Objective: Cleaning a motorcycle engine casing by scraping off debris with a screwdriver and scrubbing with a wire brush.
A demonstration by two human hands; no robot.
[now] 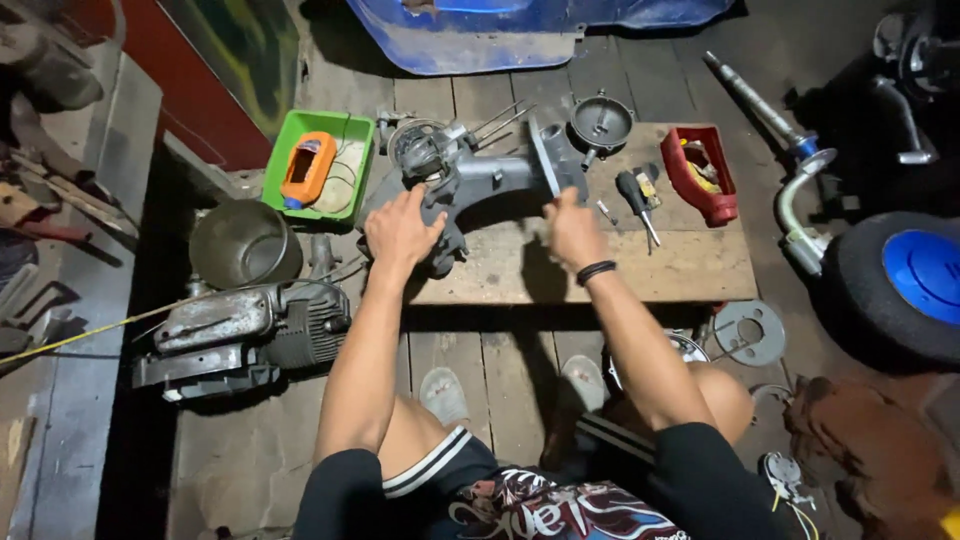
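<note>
A grey metal engine casing with protruding studs lies on a low wooden board. My left hand grips the casing's lower left end. My right hand, with a black band on the wrist, holds the casing's right part near its flat flange. A black-handled screwdriver lies on the board just right of my right hand. A round dark cover rests behind the casing.
A green tray with an orange part stands at the back left, a red tray at the right. A metal pot and an engine block sit left. A blue-hubbed wheel lies right, a ring plate below the board.
</note>
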